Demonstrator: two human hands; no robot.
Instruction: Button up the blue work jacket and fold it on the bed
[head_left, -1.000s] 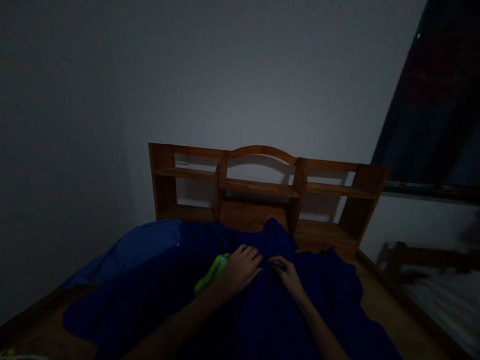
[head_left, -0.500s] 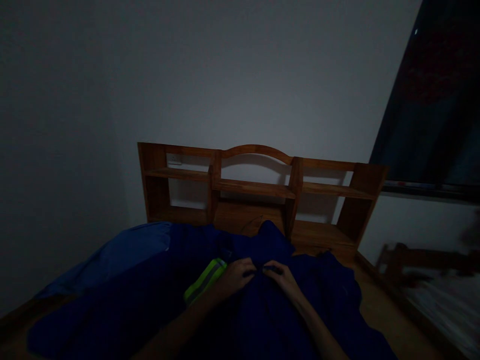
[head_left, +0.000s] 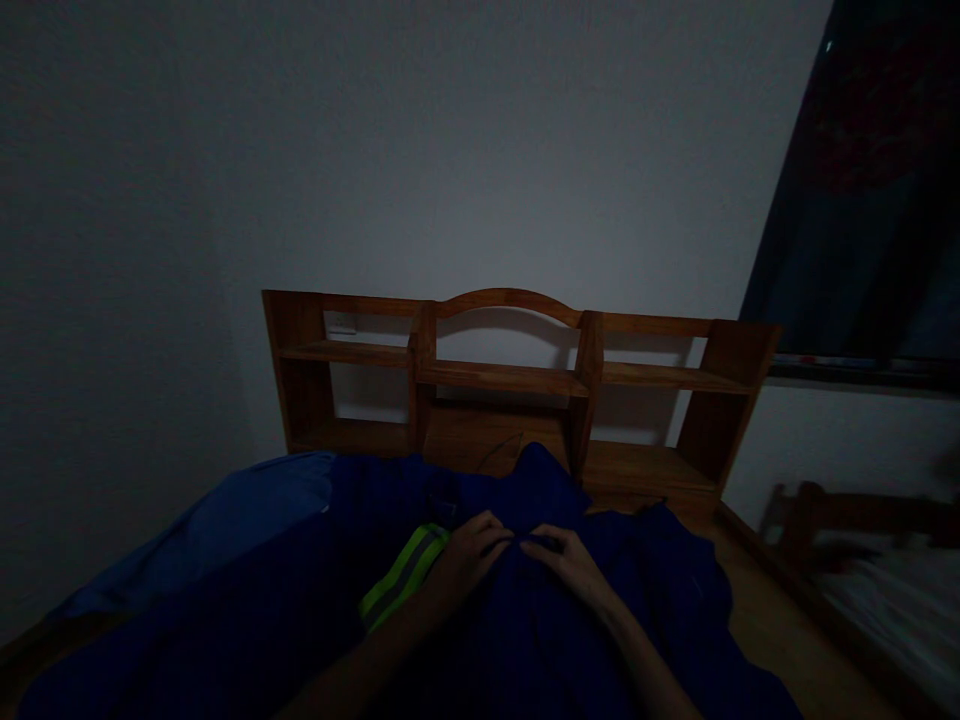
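A dark blue work jacket (head_left: pixel 525 630) is spread out in front of me, with a yellow-green and grey reflective strip (head_left: pixel 405 572) on its left part. Near the upper middle of the jacket, my left hand (head_left: pixel 474 550) pinches the cloth between thumb and fingers. Just to the right, my right hand (head_left: pixel 564 560) has its fingertips closed on the same front area, a small gap from the left hand. Whatever small part lies between the fingertips is too dark to make out. A raised blue fold, perhaps the collar (head_left: pixel 544 475), stands beyond both hands.
Behind the jacket stands a wooden headboard (head_left: pixel 506 378) with open shelves, against a pale wall (head_left: pixel 450 150). Lighter blue cloth (head_left: pixel 247 515) lies at the left. A dark window (head_left: pixel 885 200) is at the right, above another wooden bed frame (head_left: pixel 862 520).
Both hands stay at the same spot on the jacket; the right fingers have drawn slightly closer to the left hand. The view has shifted a little.
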